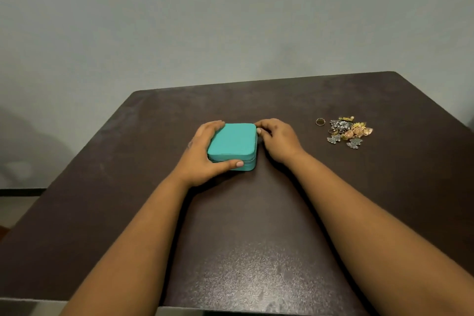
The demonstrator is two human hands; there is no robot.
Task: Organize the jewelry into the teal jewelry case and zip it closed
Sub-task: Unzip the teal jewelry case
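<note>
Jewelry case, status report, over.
Left hand grips closed case. Right hand at its far right corner. Jewelry piled right, on table. Nothing blocking.

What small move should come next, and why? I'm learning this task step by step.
Probably draw the zipper open with the right hand, whose fingers sit at the far right corner of the case. The case is closed, the left hand grips and steadies it, and the jewelry lies loose on the table.

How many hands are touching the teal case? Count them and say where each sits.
2. The left hand grips the teal case along its left side, thumb across the front edge. The right hand has its fingertips at the far right corner.
</note>
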